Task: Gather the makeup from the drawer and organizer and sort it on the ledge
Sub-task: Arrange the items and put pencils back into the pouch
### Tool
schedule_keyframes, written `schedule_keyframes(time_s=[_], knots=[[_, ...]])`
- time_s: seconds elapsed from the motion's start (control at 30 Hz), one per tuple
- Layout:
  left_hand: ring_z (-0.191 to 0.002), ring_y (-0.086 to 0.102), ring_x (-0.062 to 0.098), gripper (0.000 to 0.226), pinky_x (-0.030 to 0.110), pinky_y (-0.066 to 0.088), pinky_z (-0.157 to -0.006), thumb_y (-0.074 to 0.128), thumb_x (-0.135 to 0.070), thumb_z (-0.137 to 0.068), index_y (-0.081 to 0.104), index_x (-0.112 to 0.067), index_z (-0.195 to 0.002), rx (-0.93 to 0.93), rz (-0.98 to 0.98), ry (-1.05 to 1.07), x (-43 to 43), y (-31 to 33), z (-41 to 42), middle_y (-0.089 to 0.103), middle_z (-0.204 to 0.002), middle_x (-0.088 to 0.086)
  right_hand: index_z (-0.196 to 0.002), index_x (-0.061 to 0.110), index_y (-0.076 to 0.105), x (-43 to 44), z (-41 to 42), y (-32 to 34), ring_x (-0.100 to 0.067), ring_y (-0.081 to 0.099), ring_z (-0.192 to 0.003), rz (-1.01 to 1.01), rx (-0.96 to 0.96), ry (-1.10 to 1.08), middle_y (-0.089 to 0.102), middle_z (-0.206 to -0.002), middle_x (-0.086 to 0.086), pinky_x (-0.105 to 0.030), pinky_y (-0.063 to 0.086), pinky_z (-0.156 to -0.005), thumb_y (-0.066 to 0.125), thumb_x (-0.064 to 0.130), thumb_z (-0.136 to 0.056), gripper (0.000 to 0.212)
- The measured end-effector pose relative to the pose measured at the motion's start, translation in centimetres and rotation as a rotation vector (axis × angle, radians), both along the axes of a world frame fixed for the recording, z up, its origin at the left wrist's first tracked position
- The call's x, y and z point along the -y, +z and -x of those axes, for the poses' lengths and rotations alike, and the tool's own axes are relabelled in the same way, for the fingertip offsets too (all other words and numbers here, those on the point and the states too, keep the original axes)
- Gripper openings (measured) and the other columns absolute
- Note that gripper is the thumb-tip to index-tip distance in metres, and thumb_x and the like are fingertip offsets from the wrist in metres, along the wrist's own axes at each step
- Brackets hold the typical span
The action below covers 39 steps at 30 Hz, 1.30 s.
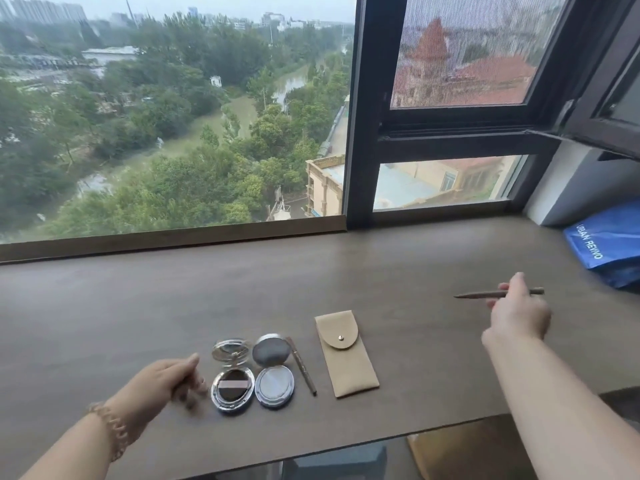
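Right hand (519, 315) pinches pencil (481, 295), long axis crosswise, tip pointing toward left hand (166, 379). Left hand blurred, fingers curled just beside compact (232, 389); whether it holds anything, cannot tell.

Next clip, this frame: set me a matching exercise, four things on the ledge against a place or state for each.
Things:
1. beige pouch
2. blue bag
3. left compact
4. rightmost pencil

Places or states:
A. open, dark puff inside
B. at the far right end of the ledge
C. pinched in the right hand
D. lying flat, flap snapped shut

Pairs: 1-D, 2-B, 3-A, 4-C.
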<state>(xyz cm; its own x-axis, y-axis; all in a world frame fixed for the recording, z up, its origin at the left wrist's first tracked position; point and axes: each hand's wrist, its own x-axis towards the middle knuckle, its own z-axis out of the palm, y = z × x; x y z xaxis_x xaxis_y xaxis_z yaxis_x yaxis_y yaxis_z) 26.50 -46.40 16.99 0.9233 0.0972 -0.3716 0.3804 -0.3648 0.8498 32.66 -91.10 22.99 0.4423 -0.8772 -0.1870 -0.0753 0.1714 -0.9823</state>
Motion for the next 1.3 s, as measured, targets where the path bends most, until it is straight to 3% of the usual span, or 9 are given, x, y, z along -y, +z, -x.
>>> schedule_keyframes(time_s=[0.2,0.3,0.37,0.47,0.67,0.8,1.03,1.13,1.3], knots=[[-0.05,0.041,0.019,0.036,0.029,0.035,-0.051,0.048,-0.007,-0.092,0.058,-0.009,-0.058,0.013,-0.063,0.059,4.1,-1.2,-1.9,0.045,-0.051,0.004,-0.073,0.022,0.059,-6.7,1.2,-5.2,-0.009,0.057,-0.064,0.105,0.055,0.488,0.06,-0.071,0.003,-0.023,0.041,-0.07,0.055,0.024,-0.094,0.021],[-0.057,0.052,0.016,0.027,0.012,0.038,-0.057,0.048,0.003,-0.086,0.065,-0.012,-0.07,0.049,-0.09,-0.002,7.0,-1.8,-2.7,0.054,-0.057,0.004,-0.081,0.028,0.063,-9.3,1.5,-8.0,-0.013,0.061,-0.08,0.329,-0.05,0.818,0.066,-0.082,0.007,-0.026,0.046,-0.072,0.061,0.017,-0.089,0.014],[-0.062,0.054,0.018,0.015,0.018,0.039,-0.062,0.056,-0.014,-0.084,0.069,-0.011,-0.077,0.019,-0.116,-0.051,8.9,-2.7,-2.7,0.061,-0.067,0.005,-0.094,0.034,0.065,-10.6,1.8,-10.1,-0.011,0.058,-0.099,0.58,-0.165,0.986,0.066,-0.097,0.011,-0.035,0.046,-0.086,0.062,0.026,-0.085,0.012],[-0.059,0.047,0.016,0.018,0.027,0.036,-0.058,0.058,-0.024,-0.087,0.067,-0.01,-0.078,-0.076,-0.186,-0.042,11.7,-4.4,-2.9,0.055,-0.066,0.004,-0.126,0.035,0.054,-12.3,2.5,-12.0,-0.013,0.039,-0.123,1.009,-0.314,1.186,0.055,-0.123,0.013,-0.033,0.03,-0.098,0.058,0.038,-0.087,0.04],[-0.067,0.059,0.018,0.022,0.024,0.04,-0.061,0.059,-0.025,-0.084,0.056,-0.019,-0.064,-0.105,-0.366,-0.035,14.4,-6.7,-3.0,0.062,-0.065,0.001,-0.146,0.028,0.023,-14.5,2.4,-14.9,-0.017,0.012,-0.142,1.363,-0.489,1.411,0.038,-0.143,0.01,-0.04,0.009,-0.112,0.045,0.049,-0.091,0.063],[-0.1,0.061,0.023,0.024,0.027,0.043,-0.084,0.06,-0.026,-0.084,0.066,-0.011,-0.102,-0.093,-0.484,-0.057,15.1,-7.9,-3.1,0.068,-0.099,0.007,-0.149,0.02,0.016,-15.2,2.3,-16.3,-0.02,0.001,-0.145,1.521,-0.509,1.415,0.033,-0.149,0.003,-0.043,-0.005,-0.111,0.04,0.05,-0.092,0.068],[-0.118,0.05,0.024,0.039,0.035,0.042,-0.098,0.058,-0.032,-0.085,0.055,-0.014,-0.119,-0.08,-0.632,-0.103,16.0,-9.6,-3.3,0.061,-0.12,0.006,-0.145,0.012,0.028,-15.7,1.8,-17.7,-0.026,0.002,-0.147,1.626,-0.563,1.414,0.029,-0.152,-0.013,-0.049,-0.009,-0.107,0.044,0.048,-0.09,0.068],[-0.118,0.051,0.024,0.039,0.036,0.043,-0.096,0.056,-0.034,-0.085,0.051,-0.017,-0.12,-0.082,-0.676,-0.126,16.0,-9.8,-3.3,0.061,-0.12,0.003,-0.108,0.016,0.066,-15.9,1.8,-18.1,-0.03,0.036,-0.135,1.593,-0.53,1.349,0.06,-0.126,-0.014,-0.048,0.017,-0.104,0.072,0.051,-0.063,0.057],[-0.117,0.054,0.023,0.044,0.034,0.041,-0.092,0.055,-0.035,-0.087,0.042,-0.023,-0.128,-0.021,-0.725,-0.161,15.8,-9.4,-3.4,0.062,-0.123,0.001,-0.063,0.022,0.063,-17.2,1.6,-18.1,-0.026,0.038,-0.124,1.563,-0.464,1.217,0.066,-0.11,-0.006,-0.047,0.025,-0.099,0.082,0.048,-0.049,0.035]])
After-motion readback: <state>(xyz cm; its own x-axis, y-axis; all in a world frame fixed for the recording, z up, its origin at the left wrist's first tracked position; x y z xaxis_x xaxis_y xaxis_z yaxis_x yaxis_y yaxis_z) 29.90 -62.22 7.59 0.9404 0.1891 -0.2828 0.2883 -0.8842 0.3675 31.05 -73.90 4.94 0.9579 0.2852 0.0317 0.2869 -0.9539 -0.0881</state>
